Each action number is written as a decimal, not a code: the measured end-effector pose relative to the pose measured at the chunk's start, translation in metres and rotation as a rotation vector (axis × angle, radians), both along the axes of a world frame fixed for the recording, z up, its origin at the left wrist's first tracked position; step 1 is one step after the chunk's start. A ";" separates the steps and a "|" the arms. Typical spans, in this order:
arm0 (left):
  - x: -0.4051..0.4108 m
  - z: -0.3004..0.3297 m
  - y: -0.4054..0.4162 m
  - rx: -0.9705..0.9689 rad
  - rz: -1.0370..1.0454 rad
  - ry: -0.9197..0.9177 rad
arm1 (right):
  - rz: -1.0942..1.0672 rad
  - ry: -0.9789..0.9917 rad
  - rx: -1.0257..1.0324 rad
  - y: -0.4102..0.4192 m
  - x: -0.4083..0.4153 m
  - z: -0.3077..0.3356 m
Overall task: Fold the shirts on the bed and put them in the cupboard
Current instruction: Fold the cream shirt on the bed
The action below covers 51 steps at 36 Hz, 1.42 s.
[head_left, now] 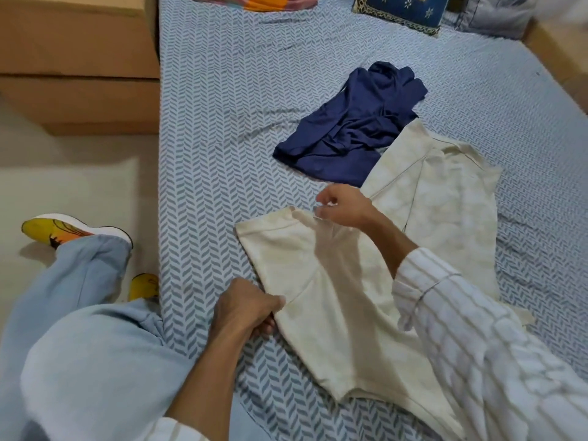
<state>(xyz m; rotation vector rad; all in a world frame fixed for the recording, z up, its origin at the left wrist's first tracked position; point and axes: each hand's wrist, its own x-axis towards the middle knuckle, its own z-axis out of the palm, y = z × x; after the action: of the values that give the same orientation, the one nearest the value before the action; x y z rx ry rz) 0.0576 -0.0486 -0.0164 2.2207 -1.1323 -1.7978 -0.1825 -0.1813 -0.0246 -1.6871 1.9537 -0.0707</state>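
1. A cream shirt (350, 281) lies half-folded on the bed (222, 106), left hand (245, 307) gripping one edge, right hand (343, 206) pinching another.
2. Just beyond, a navy shirt (346, 128) lies crumpled, unfolded.
3. Nothing appears stowed yet; no cupboard is identifiable.

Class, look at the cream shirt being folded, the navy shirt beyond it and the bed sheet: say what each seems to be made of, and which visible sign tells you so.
Cream shirt: soft matte knit, probably cotton jersey; it drapes limply and shows stitched seams.
Navy shirt: thinner, smoother knit with a slight sheen, bunched in fine folds; fibre unclear.
Bed sheet: flat, matte cloth, probably woven, with a printed herringbone pattern and shallow creases.
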 end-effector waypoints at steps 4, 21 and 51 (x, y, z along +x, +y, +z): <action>-0.001 -0.001 0.001 0.003 0.010 -0.016 | 0.107 0.110 0.051 -0.004 -0.001 -0.004; 0.000 -0.002 0.000 0.034 0.040 0.011 | 0.174 0.000 0.035 -0.044 0.044 -0.013; -0.157 -0.010 0.113 -0.779 -1.183 0.100 | -1.369 -0.125 -0.225 0.378 -0.245 -0.034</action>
<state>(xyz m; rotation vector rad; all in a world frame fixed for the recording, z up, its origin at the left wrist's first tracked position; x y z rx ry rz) -0.0995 0.0639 -0.0265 0.9793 -2.7905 -1.1534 -0.4272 0.1971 -0.0583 -0.1424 2.6542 -0.8682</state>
